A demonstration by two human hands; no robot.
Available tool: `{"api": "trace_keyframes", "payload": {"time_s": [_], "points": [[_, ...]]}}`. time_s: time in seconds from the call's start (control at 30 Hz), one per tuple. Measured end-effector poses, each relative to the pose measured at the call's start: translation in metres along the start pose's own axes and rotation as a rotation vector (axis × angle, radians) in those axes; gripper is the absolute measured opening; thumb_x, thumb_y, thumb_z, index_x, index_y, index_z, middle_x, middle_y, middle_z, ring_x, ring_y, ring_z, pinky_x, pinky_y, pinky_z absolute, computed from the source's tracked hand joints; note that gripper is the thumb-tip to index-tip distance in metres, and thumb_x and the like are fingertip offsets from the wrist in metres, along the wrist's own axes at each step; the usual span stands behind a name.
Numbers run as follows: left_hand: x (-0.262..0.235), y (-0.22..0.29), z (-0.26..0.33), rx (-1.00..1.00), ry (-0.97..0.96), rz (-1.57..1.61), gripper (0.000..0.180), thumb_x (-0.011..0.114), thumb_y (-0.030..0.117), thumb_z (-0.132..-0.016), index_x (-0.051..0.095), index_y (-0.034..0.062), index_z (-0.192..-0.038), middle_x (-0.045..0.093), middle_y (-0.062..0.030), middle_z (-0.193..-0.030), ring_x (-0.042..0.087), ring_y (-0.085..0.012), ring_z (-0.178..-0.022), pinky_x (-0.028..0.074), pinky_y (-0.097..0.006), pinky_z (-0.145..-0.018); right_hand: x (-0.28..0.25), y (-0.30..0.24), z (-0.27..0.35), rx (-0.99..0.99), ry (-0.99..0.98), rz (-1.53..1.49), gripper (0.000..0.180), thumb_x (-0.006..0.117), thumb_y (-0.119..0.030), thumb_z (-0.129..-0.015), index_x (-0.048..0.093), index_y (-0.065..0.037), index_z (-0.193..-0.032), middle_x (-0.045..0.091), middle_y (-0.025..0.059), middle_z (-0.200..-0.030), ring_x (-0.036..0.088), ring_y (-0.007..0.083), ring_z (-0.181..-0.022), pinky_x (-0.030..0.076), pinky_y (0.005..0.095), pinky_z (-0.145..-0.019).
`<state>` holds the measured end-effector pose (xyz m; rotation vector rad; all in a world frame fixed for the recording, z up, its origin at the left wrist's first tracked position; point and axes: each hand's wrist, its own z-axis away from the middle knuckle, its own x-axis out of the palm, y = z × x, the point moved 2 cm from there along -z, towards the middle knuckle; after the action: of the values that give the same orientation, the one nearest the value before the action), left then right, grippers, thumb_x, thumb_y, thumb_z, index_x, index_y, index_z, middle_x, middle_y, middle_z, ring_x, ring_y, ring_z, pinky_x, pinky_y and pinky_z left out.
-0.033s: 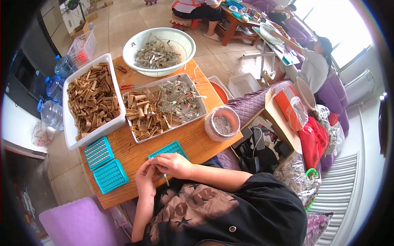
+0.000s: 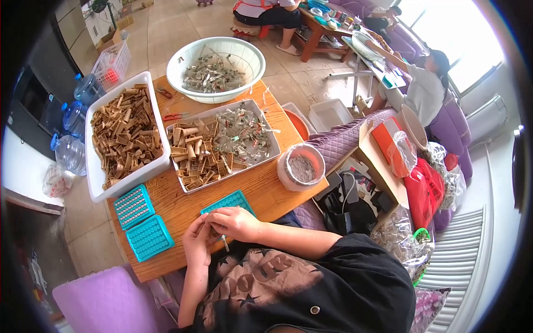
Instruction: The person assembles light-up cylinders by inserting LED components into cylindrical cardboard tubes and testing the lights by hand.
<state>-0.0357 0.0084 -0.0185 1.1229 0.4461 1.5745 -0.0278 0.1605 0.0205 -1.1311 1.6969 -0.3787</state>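
Close to my body at the table's near edge, my left hand [image 2: 196, 237] and my right hand [image 2: 237, 223] meet with fingertips pinched together. What they grip between them is mostly hidden by the fingers. A small pale strip [image 2: 225, 242] hangs down below my right hand. Just beyond the hands lies a teal pitted tray [image 2: 239, 201], partly covered by them. Farther off, a shallow white tray [image 2: 230, 176] holds brown curved pieces [image 2: 195, 145] on its left and clear and silvery bits [image 2: 241, 132] on its right.
A deep white bin [image 2: 95, 183] of brown pieces stands left, before two teal trays [image 2: 133, 206] [image 2: 149, 237]. Behind is a pale green basin [image 2: 175, 83] of silvery bits. Red-handled pliers [image 2: 175, 116] lie between. A round tub [image 2: 286, 175] sits at right, near a cardboard box [image 2: 383, 172].
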Motion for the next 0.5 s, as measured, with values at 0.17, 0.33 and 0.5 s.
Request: {"api": "trace_keyframes", "payload": {"time_s": [0.17, 0.33, 0.5], "points": [[-0.019, -0.011, -0.008, -0.03, 0.015, 0.209, 0.024, 0.056, 0.005, -0.091, 0.056, 0.0015, -0.116, 0.063, -0.0073, -0.104, 0.064, -0.0179, -0.089, 0.058, -0.035, -0.073, -0.006, -0.001, -0.005, -0.125, -0.095, 0.075, 0.027, 0.065, -0.009, -0.076, 0.058, -0.005, -0.102, 0.061, 0.0113, -0.099, 0.059, 0.0303, -0.096, 0.048, 0.0407, -0.081], [-0.018, 0.007, -0.002, 0.021, 0.068, 0.317, 0.028, 0.057, 0.007, -0.09, 0.055, 0.004, -0.118, 0.063, -0.0091, -0.109, 0.064, -0.0192, -0.091, 0.058, -0.038, -0.076, -0.023, 0.023, 0.006, 0.211, -0.34, 0.39, 0.026, 0.067, -0.024, -0.076, 0.062, -0.013, -0.099, 0.058, 0.0057, -0.096, 0.057, 0.0263, -0.096, 0.044, 0.0406, -0.081], [-0.025, 0.002, -0.002, 0.019, 0.01, 0.377, 0.028, 0.056, 0.009, -0.091, 0.055, 0.0046, -0.118, 0.064, -0.0092, -0.11, 0.065, -0.02, -0.092, 0.058, -0.038, -0.078, -0.016, 0.043, 0.024, 0.257, -0.337, 0.391, 0.022, 0.067, -0.025, -0.077, 0.064, -0.013, -0.095, 0.058, 0.0045, -0.094, 0.057, 0.0257, -0.095, 0.044, 0.0402, -0.083]]}}
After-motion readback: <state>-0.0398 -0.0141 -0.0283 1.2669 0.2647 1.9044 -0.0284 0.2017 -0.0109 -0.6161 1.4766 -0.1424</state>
